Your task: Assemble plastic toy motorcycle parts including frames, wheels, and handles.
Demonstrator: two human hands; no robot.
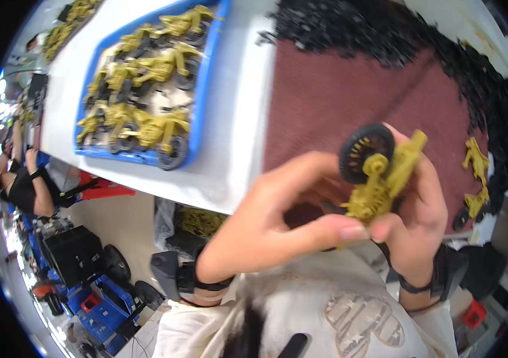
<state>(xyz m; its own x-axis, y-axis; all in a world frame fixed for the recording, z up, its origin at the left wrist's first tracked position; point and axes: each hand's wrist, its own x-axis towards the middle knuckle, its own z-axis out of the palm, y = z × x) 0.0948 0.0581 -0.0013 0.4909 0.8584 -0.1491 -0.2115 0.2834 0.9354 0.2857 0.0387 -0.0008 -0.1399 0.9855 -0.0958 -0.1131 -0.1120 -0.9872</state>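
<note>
Between both hands I hold a yellow toy motorcycle (379, 194) with one black spoked wheel (366, 152) on its upper left end. My left hand (290, 215) is closed on it, thumb against the yellow body and fingers partly hidden behind it. My right hand (421, 209) grips the other side, its thumb near the left thumb. Under the toy lies a dark red mat (319, 101). At the mat's right are yellow toy motorcycle parts (476, 161), the lower one next to a black wheel (461, 218).
A blue tray (206, 77) of several yellow toy motorcycles stands at the left on the white table (239, 113). Heaped black parts (349, 30) line the mat's far and right edges. A co-worker (27, 185) sits at far left, near a cart with blue bins (102, 310).
</note>
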